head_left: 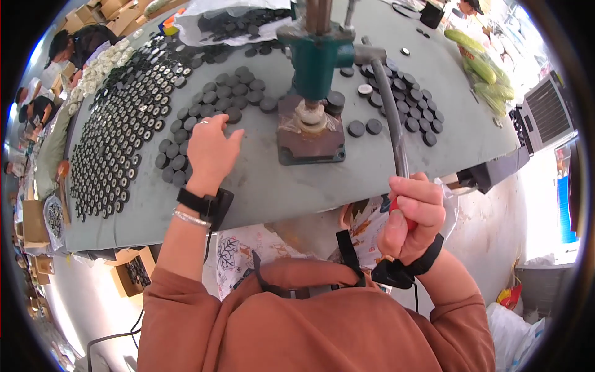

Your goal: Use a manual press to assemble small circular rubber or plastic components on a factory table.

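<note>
My right hand [416,214] is wrapped round the red grip at the lower end of a long metal press lever [392,111]. The lever runs up to a green hand press [311,62], which stands on a dark square base [296,147] with a round pale holder [312,118] in its middle. To the left of the press, my left hand [212,149] is over the table with thumb and fingers apart. Its fingertips are close to a group of black round discs [223,91], and I see nothing held in it.
Many dark rings with pale centres [127,133] cover the table's left side. More black discs [412,105] lie right of the lever. A white bag of dark pieces [186,28] is at the back, long green vegetables [477,65] at the far right. A person [87,43] is beyond the left edge.
</note>
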Tool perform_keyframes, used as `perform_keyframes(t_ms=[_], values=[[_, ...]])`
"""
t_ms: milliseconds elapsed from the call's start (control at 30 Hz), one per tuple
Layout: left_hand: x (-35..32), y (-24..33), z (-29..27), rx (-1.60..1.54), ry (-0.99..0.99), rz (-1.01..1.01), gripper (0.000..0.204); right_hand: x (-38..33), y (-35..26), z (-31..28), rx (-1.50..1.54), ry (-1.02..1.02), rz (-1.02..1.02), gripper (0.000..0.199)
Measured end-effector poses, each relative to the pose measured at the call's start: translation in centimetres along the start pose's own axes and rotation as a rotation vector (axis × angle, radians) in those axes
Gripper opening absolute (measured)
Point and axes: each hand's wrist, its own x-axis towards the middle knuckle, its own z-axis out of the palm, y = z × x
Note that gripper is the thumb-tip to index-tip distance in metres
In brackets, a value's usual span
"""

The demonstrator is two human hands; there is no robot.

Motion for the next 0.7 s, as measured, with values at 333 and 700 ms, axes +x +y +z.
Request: perform_keyframes(t_ms=[333, 700], values=[[3.3, -0.4, 1.7, 0.368, -0.133, 0.007, 0.042, 9.2, -2.0, -2.5, -0.104, -0.044, 0.216, 0.010], [-0.6, 5.3, 2.6, -0.508, -0.018, 0.360, 0.031, 15.0, 1.4, -3.6, -0.578, -0.046, -0.123, 0.015]])
